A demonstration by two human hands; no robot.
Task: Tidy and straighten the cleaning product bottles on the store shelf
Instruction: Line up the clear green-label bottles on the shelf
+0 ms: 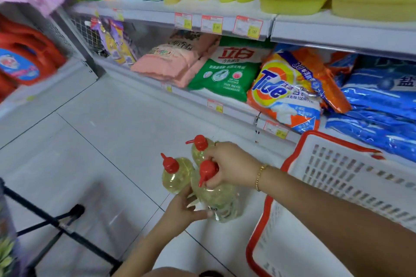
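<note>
— Since they hang at lower centre, three yellow bottles (216, 202): heavy, slick?
— Probably. Right hand (227, 166): fingers wrap one red neck; left hand (180, 211): fingers clasp the belly. Necks hold best.

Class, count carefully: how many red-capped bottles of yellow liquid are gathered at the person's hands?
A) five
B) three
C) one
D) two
B: three red caps show, on the far bottle, the left bottle and the near bottle. The right hand holds the near bottle by its neck and the left hand holds its side.
</note>
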